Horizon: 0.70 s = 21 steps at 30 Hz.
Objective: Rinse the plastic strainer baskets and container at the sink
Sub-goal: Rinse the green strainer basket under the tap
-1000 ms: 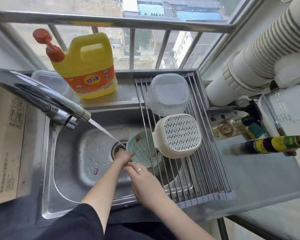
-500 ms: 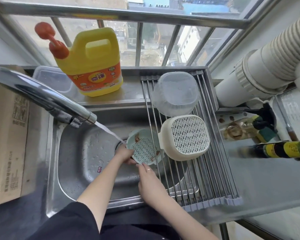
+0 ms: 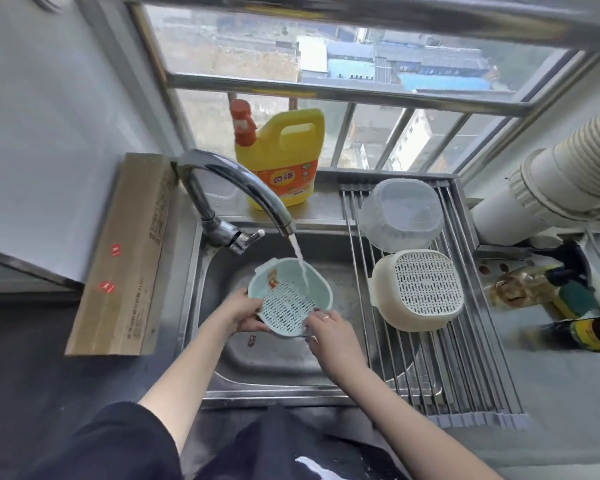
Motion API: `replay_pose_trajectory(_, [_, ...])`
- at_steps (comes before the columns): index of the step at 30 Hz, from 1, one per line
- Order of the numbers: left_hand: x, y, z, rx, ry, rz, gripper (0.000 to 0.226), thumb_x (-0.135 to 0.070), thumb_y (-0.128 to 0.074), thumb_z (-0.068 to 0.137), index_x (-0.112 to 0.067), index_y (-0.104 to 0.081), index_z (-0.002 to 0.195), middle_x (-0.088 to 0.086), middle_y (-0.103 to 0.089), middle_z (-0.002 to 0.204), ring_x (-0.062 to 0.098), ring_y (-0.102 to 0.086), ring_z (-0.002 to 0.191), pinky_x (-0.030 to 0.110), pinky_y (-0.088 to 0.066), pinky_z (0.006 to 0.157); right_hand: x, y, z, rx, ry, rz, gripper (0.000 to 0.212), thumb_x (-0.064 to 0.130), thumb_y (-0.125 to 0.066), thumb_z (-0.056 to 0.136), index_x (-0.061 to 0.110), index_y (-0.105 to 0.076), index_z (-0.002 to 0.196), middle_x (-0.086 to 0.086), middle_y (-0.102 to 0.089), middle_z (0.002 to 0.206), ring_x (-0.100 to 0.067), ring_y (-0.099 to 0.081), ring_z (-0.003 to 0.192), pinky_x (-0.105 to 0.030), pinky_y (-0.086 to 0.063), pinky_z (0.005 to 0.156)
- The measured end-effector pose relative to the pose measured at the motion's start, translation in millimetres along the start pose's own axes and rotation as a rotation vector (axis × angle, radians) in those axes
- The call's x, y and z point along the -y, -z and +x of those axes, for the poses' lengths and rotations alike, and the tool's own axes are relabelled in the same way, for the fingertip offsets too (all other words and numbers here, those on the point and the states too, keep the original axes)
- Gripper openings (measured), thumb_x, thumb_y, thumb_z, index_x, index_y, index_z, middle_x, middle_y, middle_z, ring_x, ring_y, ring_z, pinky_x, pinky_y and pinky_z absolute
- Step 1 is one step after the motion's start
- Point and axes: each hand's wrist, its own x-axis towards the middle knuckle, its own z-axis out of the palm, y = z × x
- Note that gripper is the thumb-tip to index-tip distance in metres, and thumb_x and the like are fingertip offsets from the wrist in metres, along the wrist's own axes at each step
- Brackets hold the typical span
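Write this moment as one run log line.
rinsing | both hands hold green strainer basket under faucet stream | left hand | right hand

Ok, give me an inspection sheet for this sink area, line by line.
Surface: steel sink, tap running; roll-up rack across its right part.
Job's things: green strainer basket under the stream; cream strainer basket and clear container upside down on the rack.
Clutter: yellow detergent jug, cardboard box, bottles on the right.
Hands: left hand and right hand both grip the green basket.
Cables: nothing seen.
Surroundings: barred window, ribbed duct.
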Motion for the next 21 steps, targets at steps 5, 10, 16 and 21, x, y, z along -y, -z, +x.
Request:
replay_pose_trajectory(5, [-5, 17, -22, -0.085, -0.148, 0.074, 0.03, 0.012, -0.044, 0.088, -0.006, -0.042, 0.113, 0.014, -0.05, 0.115, 0.042, -0.063, 0.1, 0.051, -0.056, 0.052, 4, -1, -5, -0.174, 0.092, 0.071, 0.03, 0.003, -0.075, 0.065, 0.015, -0.069, 0.092, -0.001, -0.069, 0.11, -0.029, -0.061, 0.099, -0.039, -0.052, 0.075])
replay_pose_trajectory(10, [-1, 23, -35, -0.15, -0.284, 0.166, 0.025, 0.002, -0.047, 0.089, -0.014, -0.046, 0.108, 0.008, -0.055, 0.112, 0.032, -0.071, 0.079, 0.047, -0.06, 0.057, 2, 8, -17, -0.355, -0.316, 0.57, 0.029, 0.004, -0.055, 0.09, 0.012, -0.055, 0.118, 0.0, -0.056, 0.116, -0.01, -0.054, 0.096, -0.027, -0.047, 0.086])
replay_pose_trajectory(16, [4, 22, -49, -0.22, -0.442, 0.334, 0.033, -0.005, -0.048, 0.09, -0.028, -0.044, 0.114, 0.003, -0.06, 0.11, 0.023, -0.071, 0.069, 0.028, -0.056, 0.047, 7, 20, 1, 0.078, -0.615, 0.997, 0.027, 0.031, -0.041, 0.101, 0.02, -0.039, 0.125, -0.007, -0.06, 0.107, -0.019, -0.064, 0.072, -0.037, -0.055, 0.069])
replay_pose_trajectory(21, [2, 13, -49, -0.096, -0.467, 0.297, 0.038, -0.004, -0.047, 0.09, -0.026, -0.042, 0.12, 0.006, -0.06, 0.113, 0.024, -0.072, 0.063, 0.027, -0.055, 0.048, 13, 24, 12, 0.021, -0.618, 1.056, 0.026, 0.017, -0.045, 0.099, 0.02, -0.033, 0.121, -0.02, -0.063, 0.096, -0.02, -0.064, 0.052, -0.033, -0.057, 0.05])
